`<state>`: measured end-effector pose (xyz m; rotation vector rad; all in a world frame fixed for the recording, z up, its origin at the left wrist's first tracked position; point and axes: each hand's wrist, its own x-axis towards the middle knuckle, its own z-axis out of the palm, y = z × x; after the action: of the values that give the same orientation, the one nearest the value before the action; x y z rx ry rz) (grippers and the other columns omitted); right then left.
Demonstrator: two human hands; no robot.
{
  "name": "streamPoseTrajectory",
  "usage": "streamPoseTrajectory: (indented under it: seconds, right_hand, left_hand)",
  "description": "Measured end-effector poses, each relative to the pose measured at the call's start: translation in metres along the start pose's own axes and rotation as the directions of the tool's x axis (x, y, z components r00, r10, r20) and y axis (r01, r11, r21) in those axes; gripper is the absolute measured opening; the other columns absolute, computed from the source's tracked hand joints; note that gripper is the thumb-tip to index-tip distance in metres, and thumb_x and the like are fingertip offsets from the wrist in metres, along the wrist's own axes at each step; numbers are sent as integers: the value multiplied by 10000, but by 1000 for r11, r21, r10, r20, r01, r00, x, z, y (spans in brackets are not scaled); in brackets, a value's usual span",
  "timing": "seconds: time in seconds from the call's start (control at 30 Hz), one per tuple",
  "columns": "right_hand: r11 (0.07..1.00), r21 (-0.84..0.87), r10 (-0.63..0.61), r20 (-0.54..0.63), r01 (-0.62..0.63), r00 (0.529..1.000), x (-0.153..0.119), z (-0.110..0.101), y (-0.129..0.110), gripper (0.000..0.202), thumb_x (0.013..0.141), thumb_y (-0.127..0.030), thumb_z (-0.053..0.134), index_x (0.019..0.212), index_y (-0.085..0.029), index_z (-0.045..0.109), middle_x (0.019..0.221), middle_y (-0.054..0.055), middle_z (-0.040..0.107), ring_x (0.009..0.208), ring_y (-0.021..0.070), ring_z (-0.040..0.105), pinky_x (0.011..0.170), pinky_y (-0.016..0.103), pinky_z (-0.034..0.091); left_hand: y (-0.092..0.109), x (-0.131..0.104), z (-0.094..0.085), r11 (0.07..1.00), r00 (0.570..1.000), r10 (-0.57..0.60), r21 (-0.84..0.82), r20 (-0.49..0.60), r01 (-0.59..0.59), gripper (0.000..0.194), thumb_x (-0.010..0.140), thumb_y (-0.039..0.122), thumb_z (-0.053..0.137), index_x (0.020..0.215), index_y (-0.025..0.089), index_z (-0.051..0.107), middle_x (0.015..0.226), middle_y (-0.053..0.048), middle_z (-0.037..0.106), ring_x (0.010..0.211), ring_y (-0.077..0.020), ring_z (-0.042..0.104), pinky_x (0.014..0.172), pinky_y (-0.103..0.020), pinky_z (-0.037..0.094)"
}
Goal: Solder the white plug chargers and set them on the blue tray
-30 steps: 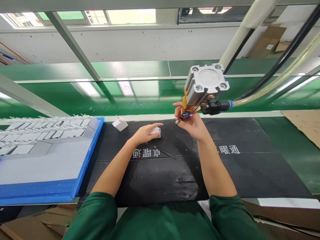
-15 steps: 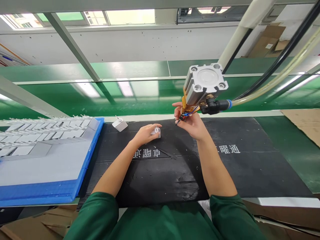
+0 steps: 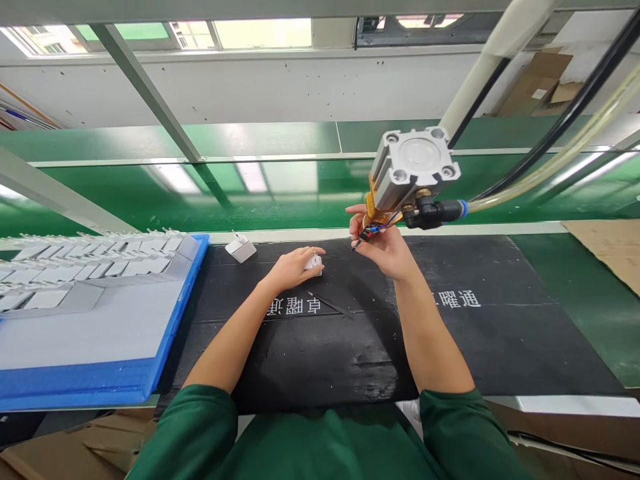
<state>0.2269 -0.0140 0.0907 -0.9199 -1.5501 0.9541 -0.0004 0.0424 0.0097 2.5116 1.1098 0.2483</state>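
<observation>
My left hand (image 3: 294, 267) is closed around a small white plug adapter (image 3: 314, 262), its pins pointing up, on the black mat (image 3: 310, 360). My right hand (image 3: 383, 247) is wrapped around the lower, yellow part of a pneumatic tool (image 3: 414, 160). A silver block-shaped cylinder tops this tool, and a small black switch with blue wires shows by my fingers. The fingers' far side is partly hidden behind it. Between my forearms lies a thin dark pair of tweezers (image 3: 331, 305). Another white plug adapter (image 3: 241, 248) stands left of my left hand, apart from it.
At the left, a blue tray (image 3: 150, 373) holds rows of many white plug adapters (image 3: 90, 263). Black and clear hoses (image 3: 525, 177) run from the tool to the upper right. Behind the mat stretches a green conveyor belt (image 3: 280, 200). Cardboard (image 3: 610, 250) lies at the right.
The silver cylinder of the tool has shifted very slightly to the right. Both hands stay almost where they were, with the same holds.
</observation>
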Motion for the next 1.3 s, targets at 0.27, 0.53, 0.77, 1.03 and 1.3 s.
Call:
streamPoseTrajectory:
  seconds: [0.27,0.53,0.77,1.03,1.3]
  right_hand:
    - [1000,15,-1,2,1,1000,0,-1,1,427,782,-497,699,1109,-273,540,876,18,523,759,167,490,702,357,436]
    - [1000,22,13,-7,-13,1000,0,0,0,435,766,-489,708,1094,-264,533,868,18,525,783,176,525,697,352,449]
    - [999,33,32,6,-32,999,0,0,-1,450,753,-510,704,1080,-260,523,866,18,514,765,174,515,698,359,434]
    - [1000,-9,16,-3,-16,1000,0,0,-2,442,764,-517,704,1092,-269,541,855,21,532,758,175,500,684,354,444]
    - [998,13,-62,-21,63,998,-1,-2,3,389,798,-350,697,1160,-291,568,878,4,531,751,156,484,660,316,415]
  left_hand:
    - [0,-2,-3,1000,1000,13,-16,8,-13,484,992,439,255,1361,240,495,1386,-41,583,1223,-232,580,1019,-367,451]
    - [3,-2,-1,1000,1000,-6,2,0,6,441,982,452,312,1318,265,527,1363,-25,600,1185,-222,601,952,-338,479]
    - [10,-2,4,991,998,-46,123,-40,50,488,861,511,580,1287,276,536,1180,-41,668,1096,-251,637,780,-304,510]
    - [12,1,18,993,990,-36,106,-135,50,309,866,404,583,1137,255,584,1125,-28,680,1044,-218,640,765,-285,499]
    - [-13,-2,10,925,843,-151,226,-517,304,274,833,383,628,992,161,648,1300,-194,571,1311,-389,449,1093,-560,324]
